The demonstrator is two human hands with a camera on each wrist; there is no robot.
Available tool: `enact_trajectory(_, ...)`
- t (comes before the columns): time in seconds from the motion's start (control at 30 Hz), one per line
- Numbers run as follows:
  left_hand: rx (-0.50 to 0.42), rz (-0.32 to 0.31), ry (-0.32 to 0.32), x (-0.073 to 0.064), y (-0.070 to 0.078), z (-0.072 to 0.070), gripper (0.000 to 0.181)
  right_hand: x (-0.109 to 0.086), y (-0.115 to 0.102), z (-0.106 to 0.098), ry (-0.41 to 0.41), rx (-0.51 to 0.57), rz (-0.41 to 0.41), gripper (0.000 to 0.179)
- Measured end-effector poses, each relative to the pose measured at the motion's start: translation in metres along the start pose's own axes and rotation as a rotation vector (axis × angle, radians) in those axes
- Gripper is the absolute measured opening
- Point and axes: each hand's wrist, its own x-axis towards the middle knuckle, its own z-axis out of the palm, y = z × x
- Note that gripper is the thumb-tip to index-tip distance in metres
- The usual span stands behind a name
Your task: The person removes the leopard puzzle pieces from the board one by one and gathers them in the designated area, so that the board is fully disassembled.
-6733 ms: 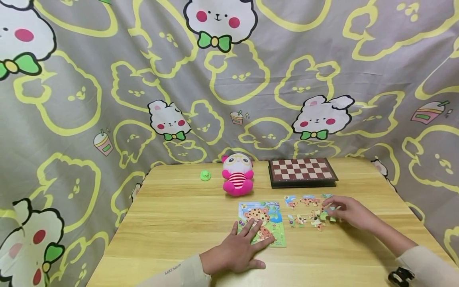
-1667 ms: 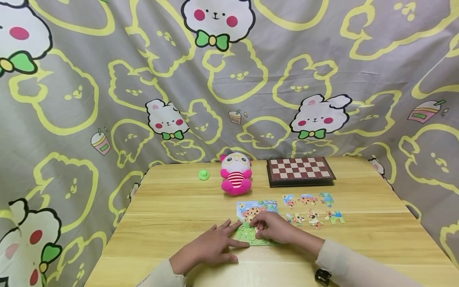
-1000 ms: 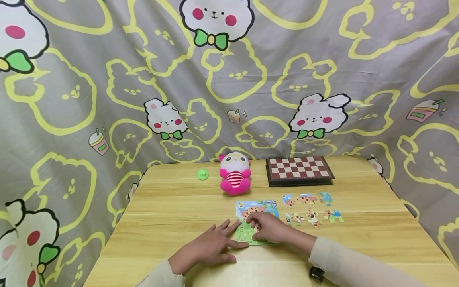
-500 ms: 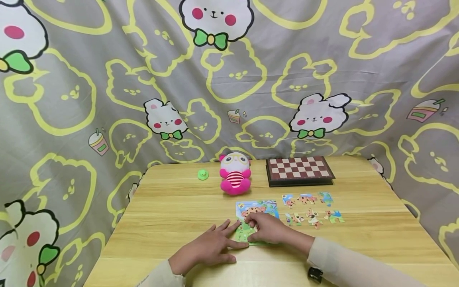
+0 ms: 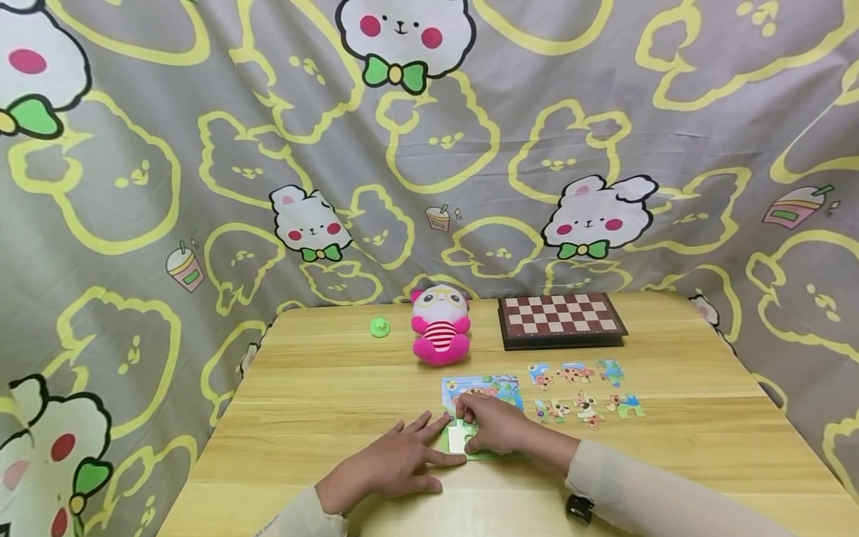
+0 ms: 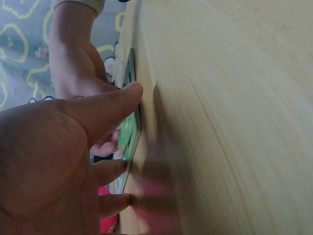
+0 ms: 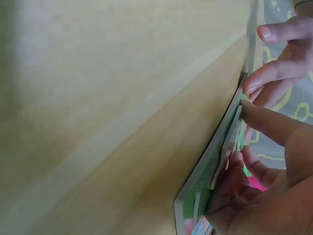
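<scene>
A small jigsaw puzzle with a spotted cartoon animal lies flat before me. My right hand is over its lower half, with thumb and fingers pinching a green puzzle piece lifted at a tilt from the board. A white bare patch shows at the puzzle's lower left. My left hand lies with fingers spread, fingertips touching the puzzle's left and lower edges. In the left wrist view the left thumb is extended beside the board. My right hand hides much of the picture.
Several loose puzzle pieces lie in two rows right of the puzzle. Behind stand a pink plush panda, a small green duck toy and a checkered board-game box. A patterned curtain surrounds the wooden table.
My right hand has come from the loose pieces at the right onto the puzzle. Lately it shifted slightly left and lifted a piece, exposing the white patch. The left hand moved left, off the picture's middle.
</scene>
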Motion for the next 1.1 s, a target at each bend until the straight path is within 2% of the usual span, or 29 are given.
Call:
enact_trajectory(0.23,0.007,-0.004,-0.005,-0.001,0.002,0.0,0.051,0.002,0.004,-0.001,-0.004,0.067,-0.012,0.045)
enact_trajectory(0.73,-0.005,-0.002,-0.001,-0.001,0.0,0.002,0.051,0.0,0.008,-0.002,0.037,0.125,-0.049,0.035)
enact_trajectory(1.1,-0.016,0.008,0.001,0.001,-0.002,0.003,0.051,0.002,0.011,-0.005,0.036,0.32,-0.023,0.025)
